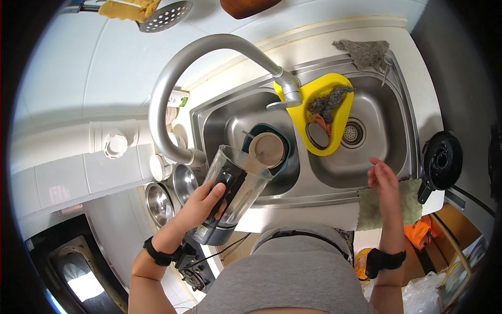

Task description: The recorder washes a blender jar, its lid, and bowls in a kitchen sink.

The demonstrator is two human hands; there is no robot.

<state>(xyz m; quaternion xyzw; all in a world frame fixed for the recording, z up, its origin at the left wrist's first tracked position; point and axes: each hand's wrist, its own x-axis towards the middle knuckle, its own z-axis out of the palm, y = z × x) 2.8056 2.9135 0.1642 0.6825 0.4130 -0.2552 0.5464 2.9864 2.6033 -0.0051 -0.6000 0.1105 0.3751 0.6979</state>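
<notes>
My left hand (204, 202) grips the black handle of a clear blender jug (251, 192). The jug is tilted, its wide mouth pointing up and right over the left sink basin (231, 114) and its dark base towards me. Beyond the rim, a round beige vessel (268, 149) sits in a dark teal container (261, 128) in that basin; the jug partly hides both. My right hand (383, 180) hovers over the front edge of the right basin (376, 157), holding nothing, its fingers loosely bent. Below it a green cloth (370, 208) lies on the counter edge.
A large curved faucet (219, 41) arches over the left basin. Between the basins, a yellow drain basket (292, 114) holds grey mesh scourers and a round lid. A black pan (443, 159) stands at the right, metal bowls (159, 204) at the left. A grey rag (368, 53) lies behind.
</notes>
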